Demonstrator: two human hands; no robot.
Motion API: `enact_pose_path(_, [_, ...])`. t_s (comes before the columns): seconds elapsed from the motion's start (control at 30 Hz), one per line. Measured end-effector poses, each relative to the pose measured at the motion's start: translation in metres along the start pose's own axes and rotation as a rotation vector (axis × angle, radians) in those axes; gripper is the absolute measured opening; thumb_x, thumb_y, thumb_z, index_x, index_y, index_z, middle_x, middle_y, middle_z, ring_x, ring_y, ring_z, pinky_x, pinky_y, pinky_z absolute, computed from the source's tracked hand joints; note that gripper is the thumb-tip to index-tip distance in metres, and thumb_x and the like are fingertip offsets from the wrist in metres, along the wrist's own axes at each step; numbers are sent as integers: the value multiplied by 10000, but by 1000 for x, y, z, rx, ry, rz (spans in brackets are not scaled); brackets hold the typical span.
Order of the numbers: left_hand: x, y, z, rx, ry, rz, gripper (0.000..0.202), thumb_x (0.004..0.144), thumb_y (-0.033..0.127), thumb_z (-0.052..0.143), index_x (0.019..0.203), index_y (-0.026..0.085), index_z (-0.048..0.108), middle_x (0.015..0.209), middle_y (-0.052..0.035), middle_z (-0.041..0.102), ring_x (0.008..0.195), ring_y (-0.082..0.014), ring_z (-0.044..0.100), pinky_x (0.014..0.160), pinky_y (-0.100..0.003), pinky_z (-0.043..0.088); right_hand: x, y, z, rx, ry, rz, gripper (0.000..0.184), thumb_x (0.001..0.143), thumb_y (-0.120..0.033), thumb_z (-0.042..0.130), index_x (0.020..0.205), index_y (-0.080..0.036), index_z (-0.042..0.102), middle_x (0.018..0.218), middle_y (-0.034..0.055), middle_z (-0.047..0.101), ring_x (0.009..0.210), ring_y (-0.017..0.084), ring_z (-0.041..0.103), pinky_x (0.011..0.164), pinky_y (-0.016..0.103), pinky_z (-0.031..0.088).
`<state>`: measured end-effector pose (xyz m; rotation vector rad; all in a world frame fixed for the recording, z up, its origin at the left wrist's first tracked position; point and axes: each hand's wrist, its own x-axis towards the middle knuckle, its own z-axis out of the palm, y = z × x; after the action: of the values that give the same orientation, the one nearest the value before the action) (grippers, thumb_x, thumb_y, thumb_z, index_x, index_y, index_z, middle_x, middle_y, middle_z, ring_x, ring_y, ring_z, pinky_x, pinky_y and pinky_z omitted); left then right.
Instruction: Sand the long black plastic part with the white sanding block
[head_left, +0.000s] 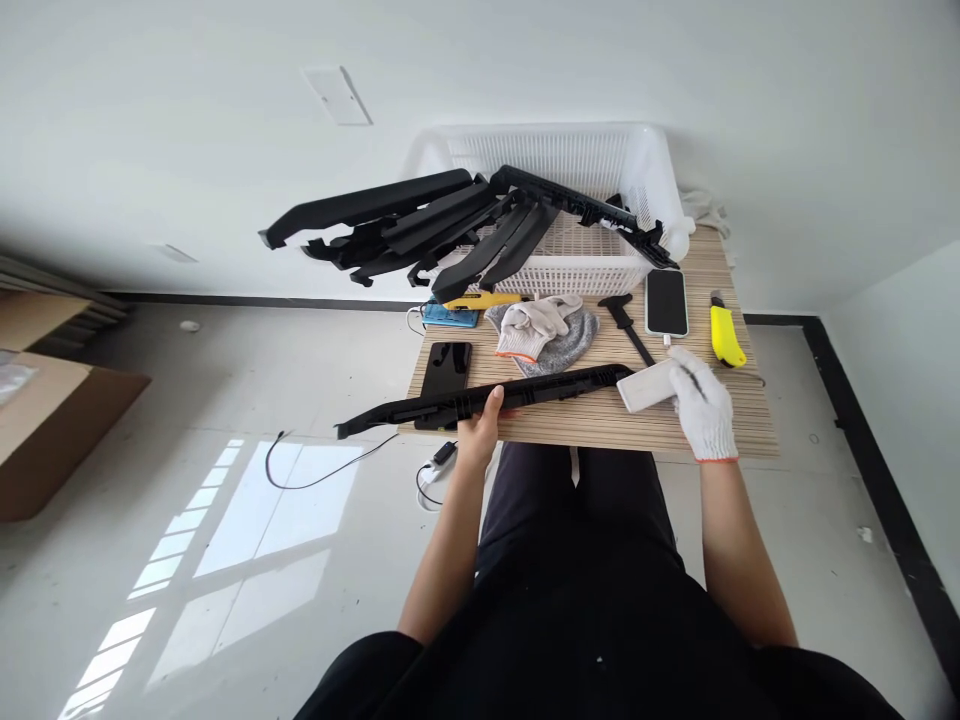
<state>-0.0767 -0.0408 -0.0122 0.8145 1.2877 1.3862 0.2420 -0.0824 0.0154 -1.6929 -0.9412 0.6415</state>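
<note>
My bare left hand (480, 430) is closed around the middle of a long black plastic trim strip (551, 385), whose inner ribs and clips face up. The strip lies nearly level over the table's front edge, its left end past the table. My right hand (703, 405), in a white knit glove with an orange cuff, is closed on one end of a flat white rectangular block (645, 387). The block's other end is close to the strip's right tip; whether they touch I cannot tell. Just beyond the right hand lies a phone (666, 303) with a white plug in it.
More black trim strips (431, 215) lie across a white plastic basket (600, 270) at the back, jutting out left. On the wooden table (720, 425) are a yellow utility knife (725, 335), a black hammer-shaped tool (628, 328), gloves (536, 325) and a dark phone (445, 370).
</note>
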Motion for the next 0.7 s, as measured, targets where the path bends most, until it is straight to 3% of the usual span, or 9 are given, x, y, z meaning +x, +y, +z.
enact_pose_path(0.07, [0, 2, 2, -5, 10, -6, 671, 617, 668, 866, 1018, 142, 749, 1061, -126, 784, 892, -273, 768, 557, -297, 655, 1, 1, -1, -42, 5, 14, 442, 877, -488, 647, 1261, -289, 740, 1040, 37, 727, 585, 102, 528, 517, 250, 491])
enact_pose_path(0.17, [0, 5, 3, -15, 18, -27, 688, 570, 672, 885, 1007, 158, 748, 1052, -113, 785, 881, -271, 769, 551, -302, 653, 3, 2, -2, -44, 127, 43, 476, 898, -499, 597, 1304, -280, 714, 1119, 58, 731, 669, 138, 604, 567, 282, 536])
enact_pose_path(0.27, [0, 4, 0, -1, -12, -46, 656, 607, 676, 867, 995, 159, 754, 1052, -121, 784, 860, -279, 775, 573, -322, 658, 3, 2, -1, -159, 0, -76, 425, 904, -489, 613, 1256, -289, 741, 1216, 58, 731, 980, 226, 678, 803, 366, 589])
enact_pose_path(0.33, [-1, 2, -2, 18, -30, -52, 614, 652, 667, 849, 989, 161, 758, 1046, -126, 784, 853, -283, 780, 592, -329, 659, 2, 3, 0, -177, -15, -103, 417, 915, -488, 606, 1261, -293, 735, 1268, 56, 717, 1102, 259, 664, 870, 397, 586])
enact_pose_path(0.43, [-1, 1, -3, 22, -39, -56, 582, 679, 655, 840, 983, 166, 757, 1012, -119, 786, 846, -281, 783, 613, -333, 661, 2, 4, 1, -146, 80, -50, 438, 935, -492, 574, 1305, -296, 702, 1299, 57, 701, 1066, 263, 679, 809, 407, 605])
enact_pose_path(0.53, [0, 0, -3, 8, -53, -66, 578, 668, 655, 847, 962, 167, 749, 976, -110, 784, 851, -285, 782, 616, -342, 667, 2, 6, 2, -171, 17, -76, 406, 920, -477, 613, 1263, -290, 725, 1280, 56, 711, 1087, 262, 672, 839, 406, 600])
enact_pose_path(0.63, [0, 0, -4, -4, -58, -57, 588, 642, 659, 859, 958, 176, 749, 987, -103, 781, 851, -282, 777, 603, -343, 668, 4, 6, 2, -103, 147, -34, 437, 912, -487, 605, 1274, -268, 713, 1273, 79, 702, 1042, 265, 682, 736, 381, 607])
enact_pose_path(0.7, [0, 1, -5, 4, -54, -52, 574, 651, 651, 857, 961, 179, 755, 1001, -102, 780, 846, -276, 774, 610, -342, 668, 5, 5, 3, -116, 150, -30, 440, 904, -496, 608, 1268, -271, 715, 1252, 80, 707, 1036, 264, 682, 733, 375, 604])
